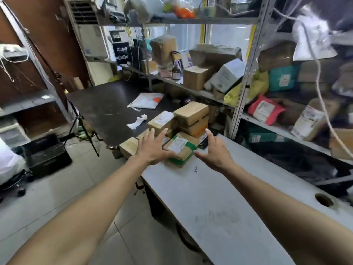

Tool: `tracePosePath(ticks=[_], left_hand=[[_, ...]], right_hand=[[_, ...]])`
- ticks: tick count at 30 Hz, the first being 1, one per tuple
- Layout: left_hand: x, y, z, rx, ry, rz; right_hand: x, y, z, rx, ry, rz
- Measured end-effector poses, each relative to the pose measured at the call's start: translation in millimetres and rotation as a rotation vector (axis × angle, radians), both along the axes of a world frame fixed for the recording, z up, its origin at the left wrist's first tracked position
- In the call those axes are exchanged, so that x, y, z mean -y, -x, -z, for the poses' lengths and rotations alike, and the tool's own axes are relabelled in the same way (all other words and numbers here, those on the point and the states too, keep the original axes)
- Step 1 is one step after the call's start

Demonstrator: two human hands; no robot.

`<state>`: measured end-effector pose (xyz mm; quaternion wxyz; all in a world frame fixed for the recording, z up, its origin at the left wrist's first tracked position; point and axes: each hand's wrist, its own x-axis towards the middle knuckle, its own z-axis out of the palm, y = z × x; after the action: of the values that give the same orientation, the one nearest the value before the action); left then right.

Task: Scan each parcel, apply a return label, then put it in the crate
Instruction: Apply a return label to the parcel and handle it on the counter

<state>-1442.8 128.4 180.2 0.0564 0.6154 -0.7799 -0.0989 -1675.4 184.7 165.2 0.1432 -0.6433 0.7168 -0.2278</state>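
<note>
Both hands spread, holding nothing: left hand (152, 148), right hand (214, 153) flank green-taped parcel (181, 150) on white table (219, 197); left-hand contact unclear.

Left hand (152, 148) covers the near-left part of the green-taped parcel (181, 150) and most of the low parcel (129, 145) at its 9 o'clock; contact with either cannot be told. Label print on the green-taped parcel too small to read. Shelf goods (313, 35) at 2 o'clock motion-blurred, cut by right edge.
</note>
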Motion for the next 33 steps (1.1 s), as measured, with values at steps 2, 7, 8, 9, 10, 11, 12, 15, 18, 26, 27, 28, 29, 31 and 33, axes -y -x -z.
tracePosePath(ticks=[2,7,8,9,10,11,12,15,18,26,27,28,29,31,33], left_hand=[[36,11,-3,-0.006,0.005,-0.001],[110,26,5,-0.018,-0.004,0.016],[125,30,7,-0.021,-0.017,0.015],[141,33,10,-0.024,-0.024,0.02],[158,37,13,-0.025,-0.027,0.032],[175,41,17,-0.024,-0.033,0.048],[192,46,22,-0.029,-0.047,0.063],[248,63,33,-0.047,-0.101,0.106],[309,81,46,-0.083,-0.123,0.163],[454,127,79,-0.063,-0.23,0.262],[464,132,83,-0.067,-0.254,0.283],[472,135,88,-0.091,-0.293,0.305],[475,137,91,-0.133,-0.322,0.311],[478,140,93,-0.218,-0.348,0.304],[480,142,93,-0.305,-0.369,0.299]], right_hand=[[38,8,2,-0.004,-0.021,-0.001],[118,23,15,0.003,-0.071,0.015],[132,25,20,0.0,-0.078,0.021],[146,27,24,0.005,-0.084,0.034],[160,30,27,0.018,-0.089,0.05],[174,33,32,0.027,-0.097,0.063],[187,35,37,0.03,-0.108,0.072],[229,43,48,0.013,-0.157,0.084],[276,48,56,0.016,-0.209,0.099],[390,40,90,0.162,-0.341,0.257],[397,40,94,0.161,-0.35,0.263],[402,40,99,0.17,-0.367,0.268],[404,39,103,0.184,-0.367,0.266],[407,36,107,0.202,-0.339,0.252],[408,36,108,0.236,-0.297,0.257]])
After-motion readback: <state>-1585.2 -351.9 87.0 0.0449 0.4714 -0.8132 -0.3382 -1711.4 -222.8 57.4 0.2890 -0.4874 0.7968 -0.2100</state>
